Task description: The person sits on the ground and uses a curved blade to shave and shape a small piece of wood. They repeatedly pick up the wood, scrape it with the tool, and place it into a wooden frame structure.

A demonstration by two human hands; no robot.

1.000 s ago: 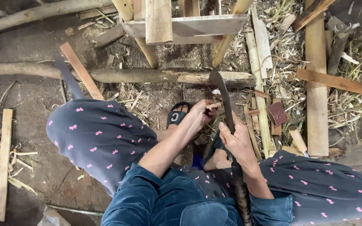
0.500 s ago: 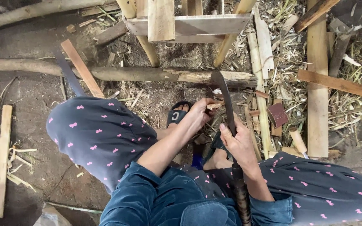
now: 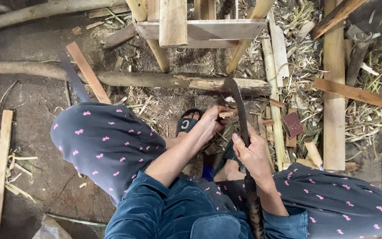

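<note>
I see a dark, matt metal blade (image 3: 239, 106), dull and slightly pitted, gripped by my right hand (image 3: 254, 154); its handle (image 3: 255, 212) below my fingers looks like dark, rough wrapped wood. Pinched in my left hand (image 3: 208, 124) is a small pale wood piece (image 3: 227, 113), freshly cut and smooth. Beyond the fingers lies a rough, barked log (image 3: 155, 79), with dry fibrous shavings (image 3: 297, 84) to its right. My trousers (image 3: 107, 146) are soft matt cloth.

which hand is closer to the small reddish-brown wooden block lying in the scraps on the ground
Right. The right hand grips the long curved dark blade just left of the small reddish-brown wooden block. The left hand holds a small wood piece farther left, beyond the blade.
</note>
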